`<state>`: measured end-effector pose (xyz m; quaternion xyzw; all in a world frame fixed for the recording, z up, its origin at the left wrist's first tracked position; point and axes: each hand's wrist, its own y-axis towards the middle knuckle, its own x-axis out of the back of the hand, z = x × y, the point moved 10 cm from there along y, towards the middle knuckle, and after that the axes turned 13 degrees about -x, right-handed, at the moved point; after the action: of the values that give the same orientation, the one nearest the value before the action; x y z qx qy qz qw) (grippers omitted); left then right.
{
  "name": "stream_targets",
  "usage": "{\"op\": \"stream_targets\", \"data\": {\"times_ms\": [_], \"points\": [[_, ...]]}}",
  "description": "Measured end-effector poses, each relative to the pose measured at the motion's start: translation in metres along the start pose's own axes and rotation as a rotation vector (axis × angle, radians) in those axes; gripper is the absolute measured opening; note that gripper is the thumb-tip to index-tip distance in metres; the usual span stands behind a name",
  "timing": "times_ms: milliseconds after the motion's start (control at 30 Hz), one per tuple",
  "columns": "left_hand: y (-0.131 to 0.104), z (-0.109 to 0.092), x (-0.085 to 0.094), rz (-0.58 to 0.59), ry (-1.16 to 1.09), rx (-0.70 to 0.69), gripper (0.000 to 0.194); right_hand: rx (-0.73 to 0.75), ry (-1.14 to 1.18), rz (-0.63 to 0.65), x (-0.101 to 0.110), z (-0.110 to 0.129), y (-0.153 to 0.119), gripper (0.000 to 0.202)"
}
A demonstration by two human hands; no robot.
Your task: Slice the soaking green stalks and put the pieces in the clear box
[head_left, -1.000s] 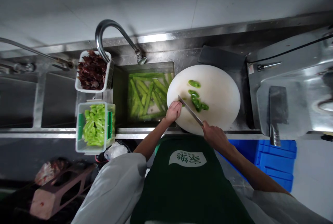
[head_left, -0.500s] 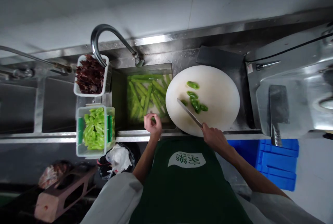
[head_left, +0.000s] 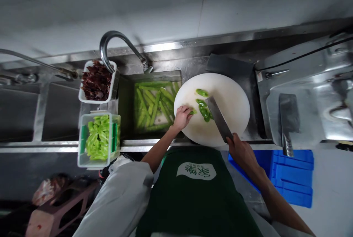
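My left hand (head_left: 182, 117) is at the left edge of the round white cutting board (head_left: 234, 101), its fingers closed on a small piece of green pepper (head_left: 193, 111). In my right hand (head_left: 242, 151) is the handle of a cleaver (head_left: 220, 118). Its broad blade slants up and left over the board, the tip beside a cluster of green peppers (head_left: 203, 110) and partly covering them. One more green pepper (head_left: 202, 92) lies apart, just above that cluster.
Long green vegetable pieces lie in water in the sink (head_left: 127, 119) to the left, below a curved faucet (head_left: 117, 33). Left of it stand a basket of dark red leaves (head_left: 96, 81) and a tub of cut green pieces (head_left: 97, 137). A second cleaver (head_left: 288, 114) lies at right.
My left hand has moved from over the sink's front edge to the board and taken hold of a pepper piece. The cleaver has shifted right and turned, showing its broad side.
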<state>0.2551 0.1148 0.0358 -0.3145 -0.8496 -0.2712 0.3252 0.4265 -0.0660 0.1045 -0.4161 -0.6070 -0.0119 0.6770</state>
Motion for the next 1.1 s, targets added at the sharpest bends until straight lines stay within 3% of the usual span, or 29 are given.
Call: {"op": "stream_targets", "data": {"times_ms": [100, 267, 433, 567, 833, 1100], "points": [[-0.013, 0.009, 0.017, -0.128, -0.095, 0.079, 0.01, 0.035, 0.017, 0.005, -0.008, 0.004, -0.005, 0.015], [-0.05, 0.034, 0.046, -0.361, -0.122, 0.407, 0.017, 0.139, -0.06, 0.101, -0.022, 0.027, -0.013, 0.018], [-0.085, 0.047, 0.057, -0.455, -0.182, 0.579, 0.02, 0.263, -0.174, 0.221, -0.041, 0.054, -0.017, 0.024], [-0.088, 0.035, 0.052, -0.451, -0.164, 0.505, 0.017, 0.275, -0.178, 0.236, -0.048, 0.062, -0.011, 0.027], [-0.059, -0.003, 0.024, -0.457, -0.132, 0.301, 0.012, 0.207, -0.153, 0.211, -0.047, 0.058, -0.009, 0.031], [-0.068, -0.004, 0.034, -0.428, -0.001, 0.103, 0.017, 0.285, -0.218, 0.227, -0.044, 0.063, -0.011, 0.03]]}}
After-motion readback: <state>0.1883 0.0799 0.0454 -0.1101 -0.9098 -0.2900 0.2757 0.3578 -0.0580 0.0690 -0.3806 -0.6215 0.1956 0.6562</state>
